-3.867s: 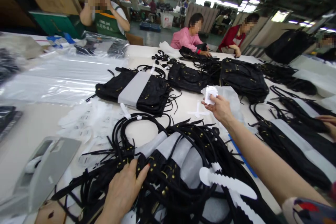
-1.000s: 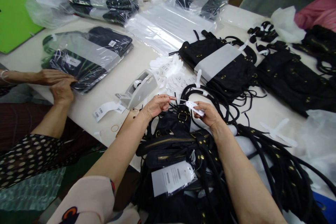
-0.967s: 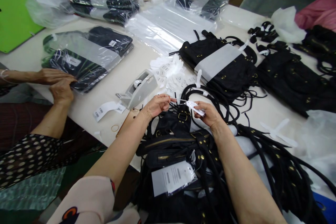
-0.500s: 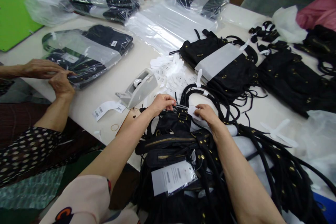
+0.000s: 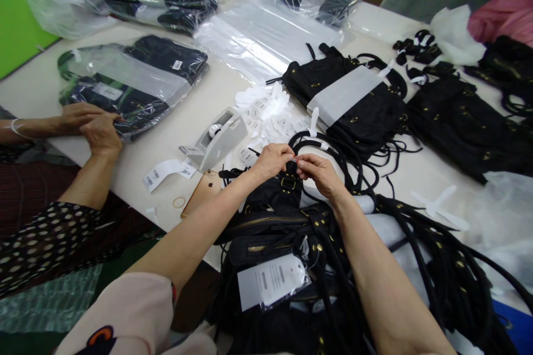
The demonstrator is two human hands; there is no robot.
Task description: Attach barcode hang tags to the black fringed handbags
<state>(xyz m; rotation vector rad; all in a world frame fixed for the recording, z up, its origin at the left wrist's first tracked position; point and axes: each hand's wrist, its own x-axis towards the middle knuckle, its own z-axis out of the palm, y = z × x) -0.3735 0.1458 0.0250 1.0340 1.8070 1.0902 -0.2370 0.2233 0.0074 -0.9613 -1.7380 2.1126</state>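
Note:
Above the top of a black bag, my left hand and my right hand meet fingertip to fingertip. Both are closed in a pinch. A thin tag string seen earlier in my left fingers is now mostly hidden between the hands. What the right fingers grip is too small to make out. A white hang tag in a clear sleeve lies on the bag's front, below a brass zipper. Black cord handles curve beside my right hand.
Left of my hands stand a tape dispenser, a phone and loose white tags. Another black bag with a paper band lies beyond. At left, a co-worker's hands touch a plastic-wrapped bag.
My two hands have come together; the string stretched between them and the white piece at my right fingers no longer show. The view has shifted slightly.

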